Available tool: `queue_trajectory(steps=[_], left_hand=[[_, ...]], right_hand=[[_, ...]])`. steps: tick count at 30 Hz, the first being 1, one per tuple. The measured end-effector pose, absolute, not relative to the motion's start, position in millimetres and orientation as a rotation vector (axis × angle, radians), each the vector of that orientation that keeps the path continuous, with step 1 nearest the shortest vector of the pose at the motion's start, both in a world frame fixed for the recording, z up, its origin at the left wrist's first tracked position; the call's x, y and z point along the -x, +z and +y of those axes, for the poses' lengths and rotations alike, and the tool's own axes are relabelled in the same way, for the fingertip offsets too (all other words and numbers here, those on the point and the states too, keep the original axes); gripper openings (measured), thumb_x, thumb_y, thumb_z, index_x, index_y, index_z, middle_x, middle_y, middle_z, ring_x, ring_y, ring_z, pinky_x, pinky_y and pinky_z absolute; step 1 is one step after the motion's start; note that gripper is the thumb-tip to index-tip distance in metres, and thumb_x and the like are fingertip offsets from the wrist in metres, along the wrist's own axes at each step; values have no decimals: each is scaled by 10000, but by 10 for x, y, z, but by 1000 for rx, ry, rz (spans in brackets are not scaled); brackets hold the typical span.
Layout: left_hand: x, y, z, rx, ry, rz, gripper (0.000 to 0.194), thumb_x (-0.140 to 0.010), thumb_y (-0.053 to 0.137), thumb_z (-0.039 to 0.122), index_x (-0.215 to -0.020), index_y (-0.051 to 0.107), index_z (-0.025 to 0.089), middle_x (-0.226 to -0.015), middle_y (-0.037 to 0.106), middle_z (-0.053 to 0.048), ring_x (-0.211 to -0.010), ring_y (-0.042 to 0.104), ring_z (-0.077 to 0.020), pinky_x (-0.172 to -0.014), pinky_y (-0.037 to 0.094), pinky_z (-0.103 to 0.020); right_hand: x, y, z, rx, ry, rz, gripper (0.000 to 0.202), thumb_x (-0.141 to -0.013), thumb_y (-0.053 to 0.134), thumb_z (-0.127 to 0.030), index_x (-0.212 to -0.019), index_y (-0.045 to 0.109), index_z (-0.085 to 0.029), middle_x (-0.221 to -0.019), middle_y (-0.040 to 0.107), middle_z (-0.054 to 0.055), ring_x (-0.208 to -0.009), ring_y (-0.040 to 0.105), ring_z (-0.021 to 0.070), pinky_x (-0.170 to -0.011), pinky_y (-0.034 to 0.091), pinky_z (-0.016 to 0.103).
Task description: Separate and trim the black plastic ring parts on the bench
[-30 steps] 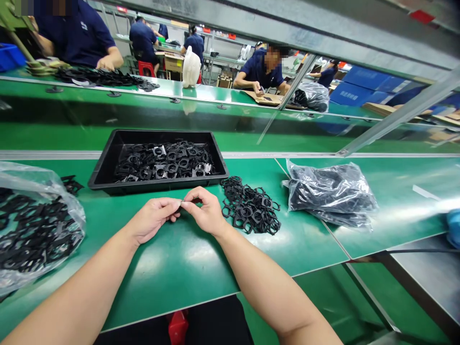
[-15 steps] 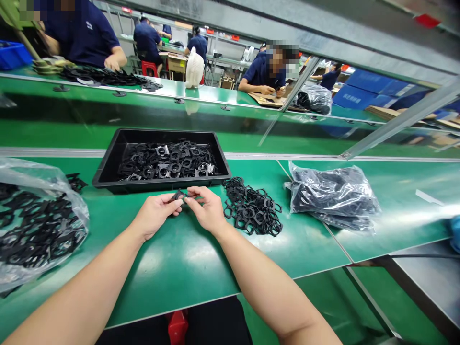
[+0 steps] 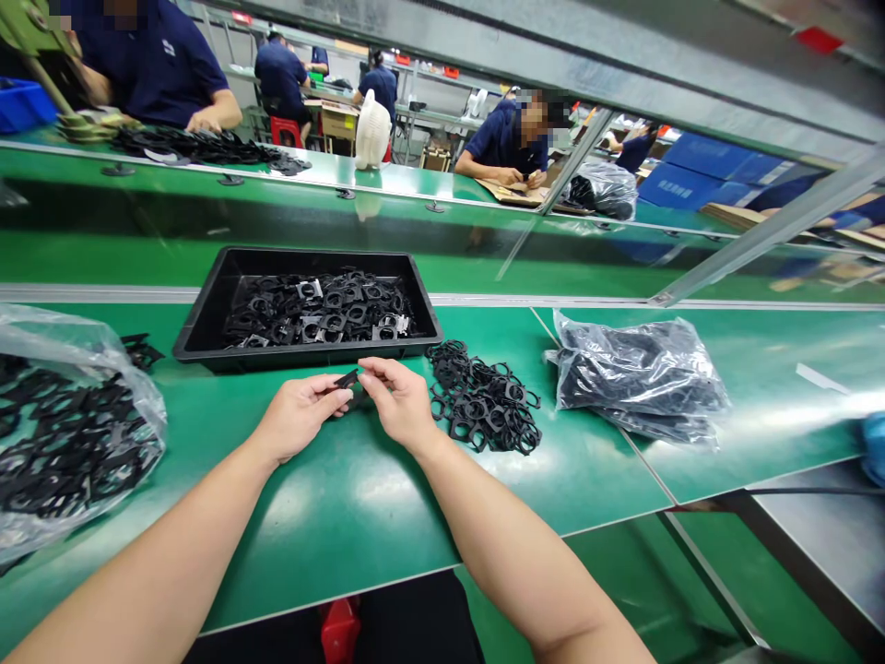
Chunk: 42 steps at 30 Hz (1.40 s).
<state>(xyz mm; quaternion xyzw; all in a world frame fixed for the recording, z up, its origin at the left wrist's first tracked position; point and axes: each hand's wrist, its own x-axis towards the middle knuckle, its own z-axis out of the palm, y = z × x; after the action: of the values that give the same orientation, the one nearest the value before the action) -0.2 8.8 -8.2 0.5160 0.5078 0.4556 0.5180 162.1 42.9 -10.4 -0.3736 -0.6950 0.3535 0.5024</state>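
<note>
Between my two hands is a small black plastic part [image 3: 348, 379], partly covered by my fingers. My left hand [image 3: 304, 415] pinches it from the left, thumb on the near side. On its right end the fingertips of my right hand [image 3: 397, 401] are closed. Just beyond my hands stands a black tray [image 3: 304, 355] holding many black parts [image 3: 332, 309] with round openings. To the right of my right hand lies a loose pile of black ring-shaped parts [image 3: 488, 397] on the green table [image 3: 332, 526].
An open clear bag [image 3: 76, 415] of black parts lies at the left. Farther right is a filled clear bag [image 3: 636, 373]. A metal post [image 3: 761, 235] rises beyond it. Across the raised divider, co-workers sit at the opposite bench, near a white fan-like object [image 3: 371, 131].
The black part between my fingers has turned, showing more of its flat dark side. My hands stay in nearly the same place, and the view shifts slightly.
</note>
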Motion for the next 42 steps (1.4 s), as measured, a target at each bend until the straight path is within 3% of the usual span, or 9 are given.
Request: queue_trajectory(steps=[4,8,15,25,30,42], left_hand=[[-5,-76,75,-1244,1137,1206,302,-717,692,354,-955,703,168,-770,669,-20,-671,598,-130,-668,516,-276],[-12,-46,59,-1351,1184,1217,224,-727,680,346,-853,711,164,-741,649,-19,-661,598,-134,-647,516,-267],[-7,-43,59,-1461,1201,1241,193,-754,647,343,-791,706,163,-719,630,-20,-648,602,-138,-629,509,-263],[37,-37,64,-1727,1191,1340,223,-805,589,366,-866,724,198,-817,673,-41,-757,614,-166,-709,484,-272],[24,14,44,-1896,1150,1376,226,-822,562,359,-896,722,217,-839,684,-37,-778,612,-171,-737,468,-272],[1,-6,39,-1783,1162,1356,224,-827,555,345,-889,715,201,-831,673,-42,-774,604,-168,-723,460,-264]], right_hand=[[-1632,-36,372,848,498,-1823,99,-820,603,-230,-868,688,-220,-864,712,30,-823,656,149,-801,522,283],[-1628,-24,352,844,396,-1837,83,-821,606,-209,-855,681,-217,-856,720,26,-830,662,150,-808,524,286],[-1629,-21,361,789,455,-1803,81,-807,617,-170,-793,681,-217,-850,722,22,-834,664,144,-798,529,278],[-1653,18,382,772,654,-1801,39,-791,646,-236,-771,676,-222,-844,702,34,-840,641,160,-816,510,320],[-1643,-11,379,823,698,-1773,73,-799,619,-259,-761,644,-203,-799,667,32,-761,620,144,-733,508,283],[-1627,-11,372,812,750,-1710,69,-771,651,-250,-728,639,-198,-799,664,31,-765,621,142,-743,505,274]])
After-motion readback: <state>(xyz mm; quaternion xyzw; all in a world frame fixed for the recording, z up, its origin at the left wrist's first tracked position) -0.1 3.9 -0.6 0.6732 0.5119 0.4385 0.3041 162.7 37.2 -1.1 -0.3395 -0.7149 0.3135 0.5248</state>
